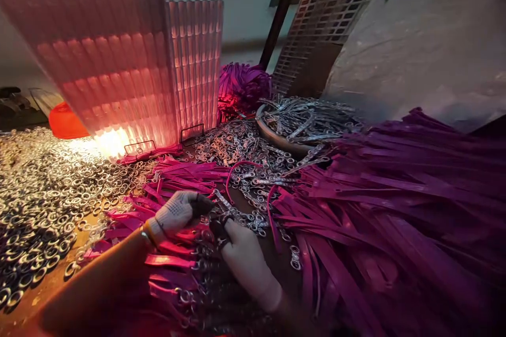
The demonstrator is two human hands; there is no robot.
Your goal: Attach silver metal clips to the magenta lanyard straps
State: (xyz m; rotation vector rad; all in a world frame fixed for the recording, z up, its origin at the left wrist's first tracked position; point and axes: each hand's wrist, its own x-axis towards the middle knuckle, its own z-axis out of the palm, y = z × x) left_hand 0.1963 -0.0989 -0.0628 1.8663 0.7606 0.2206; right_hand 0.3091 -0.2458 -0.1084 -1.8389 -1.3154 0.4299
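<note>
My left hand (pixel 182 211), in a white dotted glove with dark fingertips, reaches in from the left with its fingers pinched together. My right hand (pixel 244 254), gloved in white with dark coverings on thumb and finger, is closed close beside it. Their fingertips nearly meet over small metal parts; what each one grips is hidden in shadow. Just beyond the fingers lies a silvery metal link strip (pixel 224 201). Under and in front of the hands, a row of magenta straps (pixel 169 259) ends in metal rings (pixel 185 296).
Loose metal rings (pixel 43 195) cover the left of the table. Behind the hands are linked metal pieces (pixel 227 142) and a bowl (pixel 272 134) heaped with metal strips. Magenta straps (pixel 379 210) pile high at right. Ribbed translucent panels (pixel 106 63) stand upright before a bright light.
</note>
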